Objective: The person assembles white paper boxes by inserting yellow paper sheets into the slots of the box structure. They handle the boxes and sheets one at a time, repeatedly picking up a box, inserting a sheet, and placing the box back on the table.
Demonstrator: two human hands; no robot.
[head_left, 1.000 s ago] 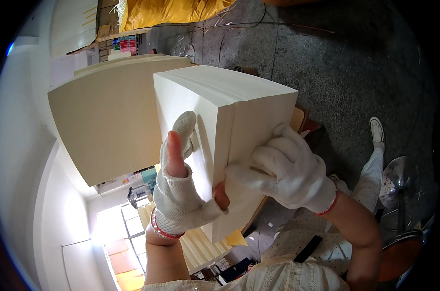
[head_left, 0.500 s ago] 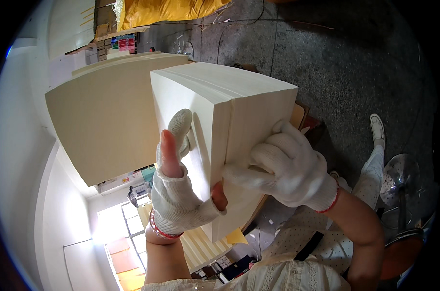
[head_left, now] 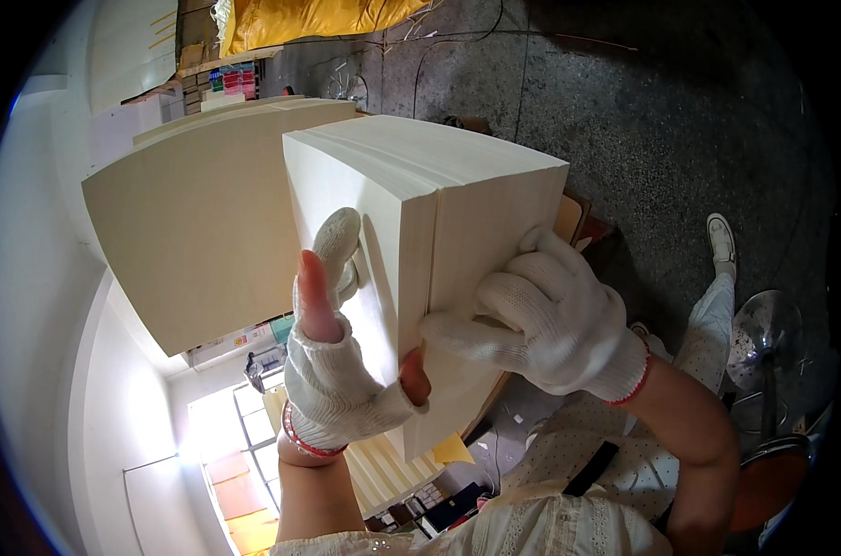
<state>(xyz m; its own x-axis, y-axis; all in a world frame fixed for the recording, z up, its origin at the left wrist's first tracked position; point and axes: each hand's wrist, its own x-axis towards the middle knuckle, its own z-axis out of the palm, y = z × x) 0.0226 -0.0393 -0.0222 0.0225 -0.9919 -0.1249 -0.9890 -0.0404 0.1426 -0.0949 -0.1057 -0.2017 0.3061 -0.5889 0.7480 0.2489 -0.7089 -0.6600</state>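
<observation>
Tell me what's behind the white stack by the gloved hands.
A cream stack juts out past its left edge, and grey floor shows beyond its top. Whatever the white stack covers is hidden.

The left forearm (head_left: 314, 496) rises almost upright to the left hand (head_left: 337, 366), gloved in white knit, its index finger (head_left: 316, 296) bare and pointing up, its bare-tipped thumb (head_left: 414, 378) spread to the right. The right forearm (head_left: 684, 412) slants up leftward from a bent elbow; the fully gloved right hand (head_left: 559, 324) has its fingers bent, its thumb stretched out leftward. Red-edged cuffs ring both wrists.
</observation>
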